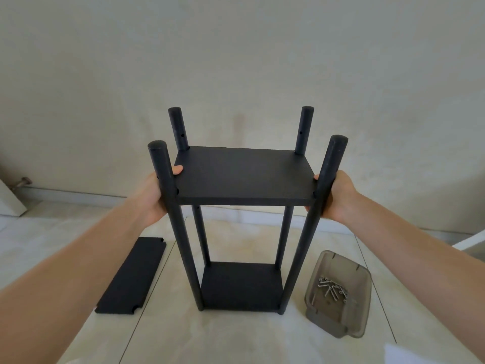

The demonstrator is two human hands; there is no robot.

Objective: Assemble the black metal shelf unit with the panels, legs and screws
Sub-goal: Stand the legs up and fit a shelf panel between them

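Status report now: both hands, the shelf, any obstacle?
Left hand and right hand grip front legs. Shelf unit upright, two panels fitted. Spare panel and screw tray lie beside it, nothing blocking.

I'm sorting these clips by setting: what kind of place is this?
Probably a room at home, not a workshop: the shelf unit stands on a pale tiled floor against a plain wall, with a screw tray on the floor.
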